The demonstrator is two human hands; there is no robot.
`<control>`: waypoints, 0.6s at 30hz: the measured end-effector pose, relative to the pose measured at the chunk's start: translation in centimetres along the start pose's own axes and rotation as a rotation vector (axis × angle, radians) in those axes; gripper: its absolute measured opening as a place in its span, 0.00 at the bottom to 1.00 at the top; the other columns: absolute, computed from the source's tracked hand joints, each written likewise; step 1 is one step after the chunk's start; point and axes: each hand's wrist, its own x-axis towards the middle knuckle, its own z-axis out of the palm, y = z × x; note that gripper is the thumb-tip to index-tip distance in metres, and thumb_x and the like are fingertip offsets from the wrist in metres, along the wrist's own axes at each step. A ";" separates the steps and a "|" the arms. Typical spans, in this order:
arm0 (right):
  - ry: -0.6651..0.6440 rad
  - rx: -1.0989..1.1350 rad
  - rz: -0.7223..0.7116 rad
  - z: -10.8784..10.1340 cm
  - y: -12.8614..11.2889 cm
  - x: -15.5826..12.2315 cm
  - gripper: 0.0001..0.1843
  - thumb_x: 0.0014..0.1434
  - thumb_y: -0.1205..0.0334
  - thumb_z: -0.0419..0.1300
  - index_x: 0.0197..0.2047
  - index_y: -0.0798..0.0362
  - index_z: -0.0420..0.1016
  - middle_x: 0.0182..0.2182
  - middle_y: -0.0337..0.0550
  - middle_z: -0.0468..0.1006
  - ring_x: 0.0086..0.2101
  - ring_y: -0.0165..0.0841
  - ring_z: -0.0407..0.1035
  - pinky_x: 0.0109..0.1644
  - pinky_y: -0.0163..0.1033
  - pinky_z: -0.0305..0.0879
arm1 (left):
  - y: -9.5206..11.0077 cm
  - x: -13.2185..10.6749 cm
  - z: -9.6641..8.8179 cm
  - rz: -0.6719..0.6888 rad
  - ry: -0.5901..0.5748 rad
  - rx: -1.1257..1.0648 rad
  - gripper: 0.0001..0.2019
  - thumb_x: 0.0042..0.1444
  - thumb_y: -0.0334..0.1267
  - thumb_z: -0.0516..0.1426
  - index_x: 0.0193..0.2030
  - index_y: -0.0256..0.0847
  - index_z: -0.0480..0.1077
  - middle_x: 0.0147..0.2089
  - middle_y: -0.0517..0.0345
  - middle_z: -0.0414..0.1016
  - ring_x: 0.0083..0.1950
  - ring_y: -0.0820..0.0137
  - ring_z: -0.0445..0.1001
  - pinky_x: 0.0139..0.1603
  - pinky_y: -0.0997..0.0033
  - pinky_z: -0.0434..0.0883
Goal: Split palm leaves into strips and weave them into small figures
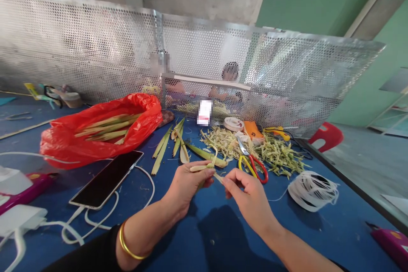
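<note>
My left hand [190,183] pinches a pale green leaf strip [210,165] that is knotted or folded at its middle, with one end curling upward. The strip's other end runs down to my right hand [242,191], whose thumb and forefinger grip it. Just beyond my hands, a pair of scissors [250,159] with red and yellow handles lies against a heap of leaf trimmings [277,153]. Several longer green leaf pieces [162,151] lie past my left hand. To the right of my right hand stands a spool of white string [312,191], its loose end trailing toward my hand.
A red plastic bag [95,151] holding leaf stalks lies at the left, beside a dark-screened phone [108,180] with white cables. White chargers [24,219] sit at the near left. A perforated metal screen [204,46] bounds the back; people sit behind it. A red chair [328,136] stands right.
</note>
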 end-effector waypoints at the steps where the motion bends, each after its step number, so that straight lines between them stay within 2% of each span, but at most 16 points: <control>1: -0.007 0.039 0.009 -0.1 0.0 0.2 0.16 0.59 0.52 0.55 0.25 0.54 0.66 0.20 0.36 0.67 0.24 0.28 0.61 0.29 0.33 0.58 | 0.0 0.0 -0.1 -0.015 -0.034 0.010 0.20 0.37 0.35 0.68 0.40 0.33 0.75 0.25 0.59 0.75 0.25 0.76 0.71 0.31 0.74 0.70; 5: 0.020 0.244 0.057 -0.6 0.0 1.0 0.14 0.55 0.51 0.59 0.32 0.54 0.71 0.26 0.38 0.70 0.29 0.30 0.64 0.34 0.34 0.62 | -0.1 -0.3 -0.2 -0.076 -0.247 0.132 0.14 0.41 0.38 0.66 0.36 0.34 0.76 0.22 0.61 0.72 0.22 0.78 0.68 0.26 0.78 0.65; 7: 0.037 0.297 0.082 -0.7 0.1 1.2 0.13 0.53 0.51 0.60 0.31 0.54 0.72 0.25 0.38 0.70 0.28 0.30 0.64 0.35 0.34 0.63 | -0.1 -0.5 -0.2 -0.110 -0.329 0.190 0.13 0.44 0.42 0.64 0.33 0.34 0.76 0.21 0.60 0.71 0.22 0.78 0.67 0.24 0.79 0.63; 11: 0.052 0.270 0.064 -0.4 0.2 1.1 0.12 0.53 0.54 0.60 0.26 0.54 0.70 0.21 0.36 0.68 0.25 0.30 0.63 0.32 0.34 0.62 | -0.2 -0.7 0.0 -0.126 -0.326 0.266 0.16 0.47 0.49 0.62 0.28 0.34 0.75 0.19 0.62 0.67 0.19 0.80 0.62 0.20 0.79 0.57; 14: 0.070 0.196 0.037 -0.3 0.3 1.0 0.10 0.53 0.56 0.60 0.26 0.54 0.72 0.20 0.36 0.68 0.24 0.30 0.64 0.30 0.34 0.61 | -0.4 -0.8 0.2 -0.085 -0.325 0.305 0.15 0.45 0.47 0.63 0.29 0.35 0.76 0.17 0.65 0.63 0.18 0.80 0.58 0.19 0.79 0.54; 18: 0.116 0.118 0.026 -0.3 0.7 1.1 0.09 0.54 0.57 0.59 0.27 0.54 0.73 0.18 0.35 0.68 0.23 0.30 0.65 0.29 0.34 0.59 | -0.4 -0.8 0.3 -0.082 -0.346 0.345 0.14 0.41 0.44 0.65 0.32 0.35 0.78 0.17 0.64 0.63 0.20 0.79 0.59 0.20 0.78 0.55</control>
